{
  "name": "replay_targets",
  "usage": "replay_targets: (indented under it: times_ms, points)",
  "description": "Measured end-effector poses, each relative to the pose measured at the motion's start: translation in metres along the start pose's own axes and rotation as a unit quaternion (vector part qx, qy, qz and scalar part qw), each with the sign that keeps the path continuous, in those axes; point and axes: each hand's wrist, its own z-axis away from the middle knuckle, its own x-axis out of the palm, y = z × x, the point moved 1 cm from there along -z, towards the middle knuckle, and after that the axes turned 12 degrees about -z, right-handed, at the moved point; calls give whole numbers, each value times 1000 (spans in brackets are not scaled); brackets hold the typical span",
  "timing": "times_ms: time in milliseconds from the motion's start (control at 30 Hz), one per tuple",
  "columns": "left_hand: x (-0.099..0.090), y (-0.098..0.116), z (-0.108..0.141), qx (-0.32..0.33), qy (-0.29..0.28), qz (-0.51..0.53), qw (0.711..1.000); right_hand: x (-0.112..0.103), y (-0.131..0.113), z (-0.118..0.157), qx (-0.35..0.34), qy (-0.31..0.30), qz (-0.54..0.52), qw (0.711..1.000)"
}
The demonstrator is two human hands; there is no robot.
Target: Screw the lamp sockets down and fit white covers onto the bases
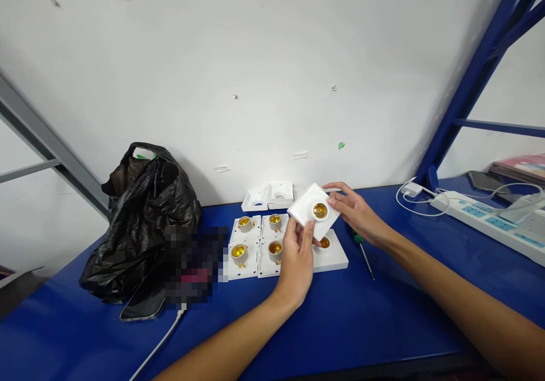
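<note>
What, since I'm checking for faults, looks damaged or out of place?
The white wall looks marred: a green patch and pale strips, perhaps adhesive remnants, break its surface. Nothing looks spilled. The lamp holder is tilted, but that isn't odd: the left hand and right hand hold it.

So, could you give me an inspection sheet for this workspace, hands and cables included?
Surface: blue table, pushed up near the wall.
Job's things: one held lamp socket; four uncovered sockets in two rows; a covered socket, partly hidden; white covers at the back; green-handled screwdriver on the right.
Clutter: black bag and phone on the left.
Hands: left hand at the held socket's lower edge, right hand at its right corner.
Cables: white cable front left; white power strip with cords, right.
Surroundings: white wall, blue frame.
</note>
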Motion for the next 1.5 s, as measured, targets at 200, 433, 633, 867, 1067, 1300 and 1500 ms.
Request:
replay_targets:
  times_ms: [200, 433, 633, 867, 1067, 1300, 1500]
  points:
    - [-1, 2, -5, -28, -34, 57, 997, -6, 4, -4, 57, 18, 8, 998]
    - [-5, 3, -3, 114, -75, -126, 983, -19, 11, -12, 18, 137, 66, 988]
    - [-1, -4, 3, 336, -180, -341, 860, -22, 27, -16, 37, 133, 156, 978]
    - [2, -6, 10, 370, -175, -380, 829, -15, 36, -11, 20, 96, 277, 956]
    - [-11, 9, 8, 393, -147, -456, 785, -21, 33, -13, 10, 116, 336, 935]
    - [-65, 36, -45, 173, -118, -630, 748, -18, 30, -12, -21, 156, 364, 918]
    - [-88, 22, -69, 87, -66, -670, 734, -10, 31, -11, -39, 153, 332, 930]
